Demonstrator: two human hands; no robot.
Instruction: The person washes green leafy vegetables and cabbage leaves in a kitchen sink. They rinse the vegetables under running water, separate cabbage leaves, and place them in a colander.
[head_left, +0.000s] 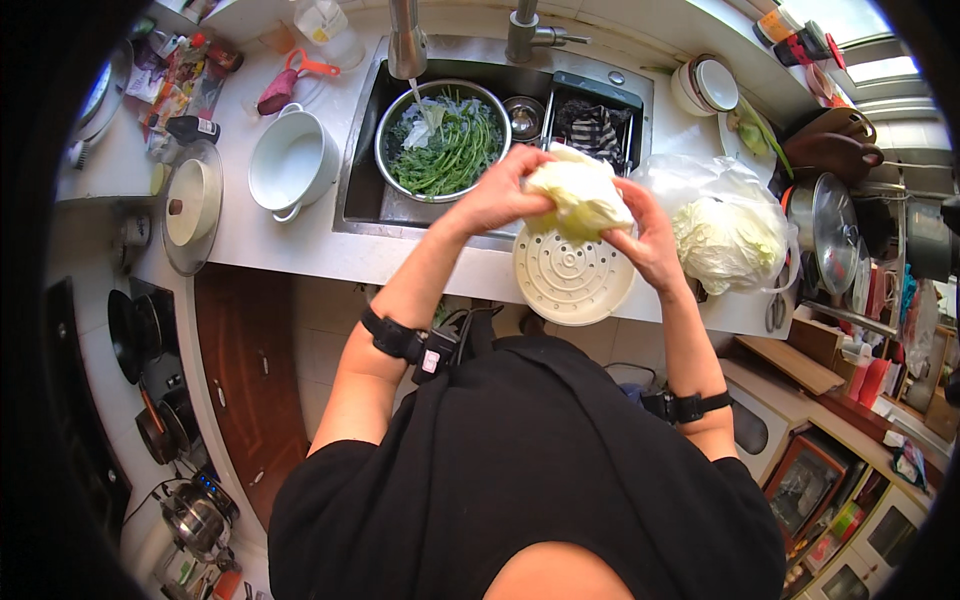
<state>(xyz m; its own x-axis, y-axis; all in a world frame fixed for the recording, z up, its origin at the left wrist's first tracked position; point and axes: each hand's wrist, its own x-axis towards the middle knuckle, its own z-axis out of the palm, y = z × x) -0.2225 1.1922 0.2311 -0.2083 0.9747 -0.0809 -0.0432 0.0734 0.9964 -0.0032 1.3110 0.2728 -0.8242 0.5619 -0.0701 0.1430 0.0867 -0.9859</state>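
Observation:
Both hands hold a pale piece of cabbage (577, 191) above the front edge of the sink. My left hand (510, 187) grips its left side, and my right hand (646, 236) has its right side. Just below is a cream perforated steamer tray (574, 274), which juts over the counter's front edge. In the sink (360, 180), water runs from the faucet (407, 45) into a metal bowl (382, 142) of leafy greens (457, 150). Beside my right hand, more cabbage (724, 240) sits in a clear plastic bag (697, 176).
A white two-handled pot (292, 161) stands left of the sink. Behind it lie a purple root vegetable (277, 91) and an orange peeler (313, 66). A dark drain basket (600, 86) is in the sink's right side. Scissors (775, 311) lie near the counter's right end.

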